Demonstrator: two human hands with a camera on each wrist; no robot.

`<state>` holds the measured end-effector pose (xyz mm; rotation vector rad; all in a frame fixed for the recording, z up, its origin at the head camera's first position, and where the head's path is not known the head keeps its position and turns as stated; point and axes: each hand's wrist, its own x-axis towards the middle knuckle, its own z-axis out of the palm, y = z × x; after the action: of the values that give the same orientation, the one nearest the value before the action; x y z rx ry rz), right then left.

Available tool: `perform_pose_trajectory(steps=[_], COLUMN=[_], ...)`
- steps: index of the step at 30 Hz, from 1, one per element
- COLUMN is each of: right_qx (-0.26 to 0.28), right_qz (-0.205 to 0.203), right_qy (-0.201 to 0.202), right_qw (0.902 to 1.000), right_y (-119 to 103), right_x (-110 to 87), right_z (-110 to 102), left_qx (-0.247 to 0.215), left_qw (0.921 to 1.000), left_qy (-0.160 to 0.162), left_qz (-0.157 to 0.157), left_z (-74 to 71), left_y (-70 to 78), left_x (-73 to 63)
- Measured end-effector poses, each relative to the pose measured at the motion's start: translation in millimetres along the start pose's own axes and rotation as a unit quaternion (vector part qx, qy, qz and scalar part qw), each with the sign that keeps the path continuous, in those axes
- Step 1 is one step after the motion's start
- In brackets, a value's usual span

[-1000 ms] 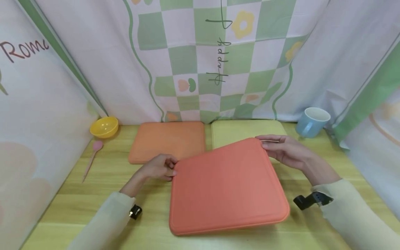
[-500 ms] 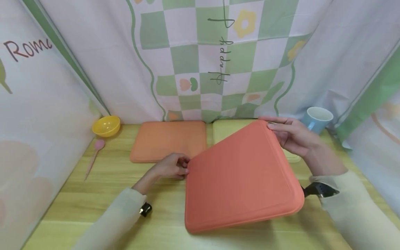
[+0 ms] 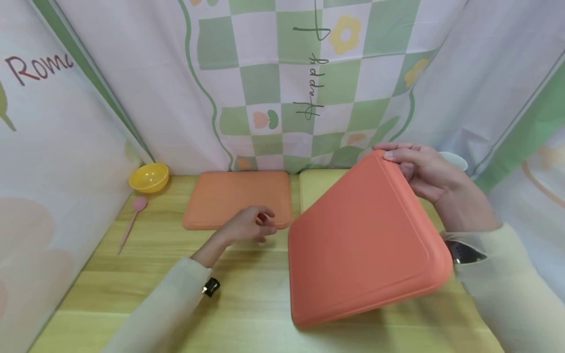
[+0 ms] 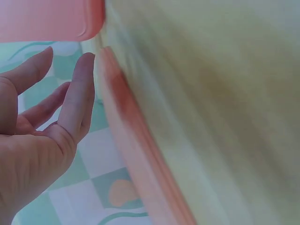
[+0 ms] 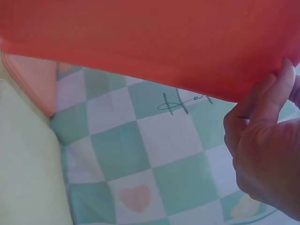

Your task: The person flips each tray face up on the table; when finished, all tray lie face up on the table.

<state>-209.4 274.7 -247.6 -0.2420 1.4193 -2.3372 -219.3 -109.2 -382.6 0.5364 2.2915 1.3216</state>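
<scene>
A red rectangular tray [image 3: 362, 245] with rounded corners is held tilted above the table, its right side raised. At its upper right corner my right hand [image 3: 434, 174] pinches the rim between thumb and fingers. The right wrist view shows that hand [image 5: 269, 145] gripping the red tray [image 5: 154, 37] from the other side. My left hand [image 3: 247, 225] hovers near the front edge of an orange tray [image 3: 238, 193], fingers loosely bent and holding nothing. In the left wrist view a gap separates the left hand [image 4: 51, 112] from the red tray [image 4: 51, 18].
Beside the orange tray lies a yellow one [image 3: 318, 184], partly covered by the red tray. A yellow bowl [image 3: 149, 178] and a pink spoon [image 3: 134, 218] are at the left. A mug [image 3: 454, 160] stands behind my right hand. Curtains [image 3: 260, 83] close off the back.
The red tray has moved right, and its right side has risen and tilted more steeply. My left hand has let go of its left corner. My right hand has gone up.
</scene>
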Motion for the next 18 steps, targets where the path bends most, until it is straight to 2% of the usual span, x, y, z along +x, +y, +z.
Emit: perform_pose_trajectory(steps=[4, 7, 13, 15, 18], right_qx=[-0.01, -0.004, 0.002, -0.011, -0.036], right_qz=[0.001, -0.001, -0.003, -0.002, 0.0], right_qy=[0.0, -0.002, -0.001, 0.009, 0.032], right_qw=[0.9999, 1.0, 1.0, 0.9999, 0.9989], right_y=[-7, -12, -22, -24, -26], right_x=[3.5, 4.8, 7.8, 9.1, 12.5], right_z=[5, 8, 15, 20, 28], left_qx=[-0.023, -0.021, 0.025, 0.011, -0.036], left_qw=[0.9997, 0.9997, 0.9984, 0.9983, 0.9977], left_qy=[0.002, 0.01, 0.032, 0.035, 0.031], left_qz=[0.005, 0.01, 0.04, 0.046, 0.048], left_z=[-5.3, -8.1, -12.9, -13.7, -15.2], left_y=[10.2, 18.4, 32.2, 37.2, 47.0], left_x=[-0.4, -0.8, -0.7, -0.4, -0.9])
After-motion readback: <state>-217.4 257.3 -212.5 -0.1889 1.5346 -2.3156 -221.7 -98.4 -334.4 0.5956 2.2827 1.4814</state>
